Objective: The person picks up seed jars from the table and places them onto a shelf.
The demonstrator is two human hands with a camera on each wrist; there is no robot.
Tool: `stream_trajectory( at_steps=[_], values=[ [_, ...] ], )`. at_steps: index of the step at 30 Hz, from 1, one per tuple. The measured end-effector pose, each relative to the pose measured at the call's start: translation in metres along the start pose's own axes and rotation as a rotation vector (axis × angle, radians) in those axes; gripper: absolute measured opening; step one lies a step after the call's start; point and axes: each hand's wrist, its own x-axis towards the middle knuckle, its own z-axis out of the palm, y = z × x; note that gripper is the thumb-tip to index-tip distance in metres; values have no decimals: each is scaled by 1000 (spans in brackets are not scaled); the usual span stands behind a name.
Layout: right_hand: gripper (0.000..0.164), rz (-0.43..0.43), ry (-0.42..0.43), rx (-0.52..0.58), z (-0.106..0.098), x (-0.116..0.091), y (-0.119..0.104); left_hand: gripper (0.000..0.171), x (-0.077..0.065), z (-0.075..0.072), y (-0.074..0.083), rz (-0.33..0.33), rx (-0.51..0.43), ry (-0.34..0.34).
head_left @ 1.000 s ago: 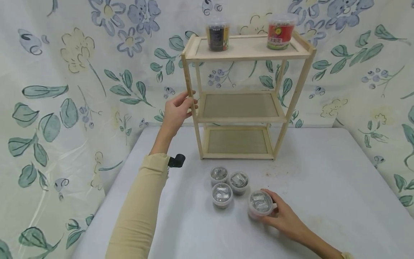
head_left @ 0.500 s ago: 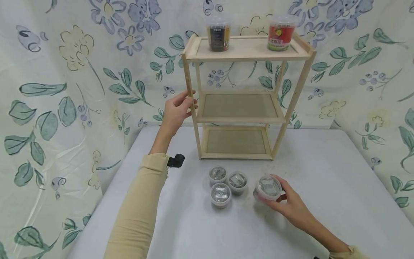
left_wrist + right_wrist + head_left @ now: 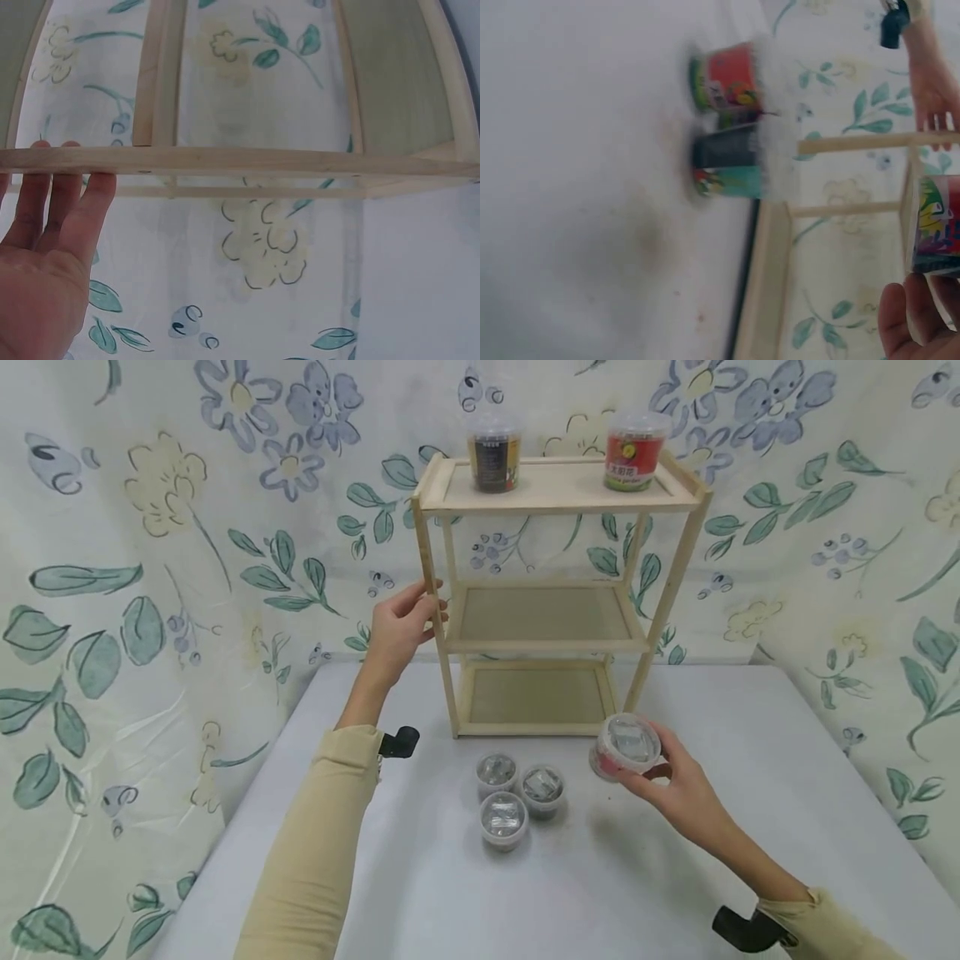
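Gripping the left front upright of a three-tier wooden rack (image 3: 551, 487) with the left hand (image 3: 397, 631), just above the middle tier, and passing the fingers (image 3: 91, 206) behind the wood. Pinching a lidded cup (image 3: 628, 743) between the thumb and fingers of the right hand (image 3: 678, 789), and holding it, apparently raised, over the worktop (image 3: 750, 743) close to the rack's front right corner; showing a multicoloured label on its side in the right wrist view. Displaying three more cups upright on the worktop before the rack's front edge, left of the pinched one, in a tight cluster: a back-left cup (image 3: 497, 771), a right-hand cup (image 3: 542, 787) and a front cup (image 3: 503, 818), each with a silvery patch at its top. Bearing on the rack's top tier a black-and-yellow cup (image 3: 494, 462) toward the left end and a red-and-green cup (image 3: 633, 460) toward the right end. Resting the rack itself near the worktop's far edge, before a floral curtain (image 3: 180, 635). Wearing pale yellow sleeves (image 3: 315, 835), with a black wrist device (image 3: 400, 742) at the left cuff.
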Motion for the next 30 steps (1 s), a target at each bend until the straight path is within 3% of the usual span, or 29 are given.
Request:
stream_trajectory(
  at_steps=[6,20,30],
  values=[
    [69,-65,56,-9,-7,20,-6,43,-2,0,-2,-4,6,4],
    [71,-51,75,2,-18,54,-26,44,-1,1,-2,13,26,9],
    [74,-63,87,-82,-30,80,-39,44,-1,0,-2,20,23,6]
  ],
)
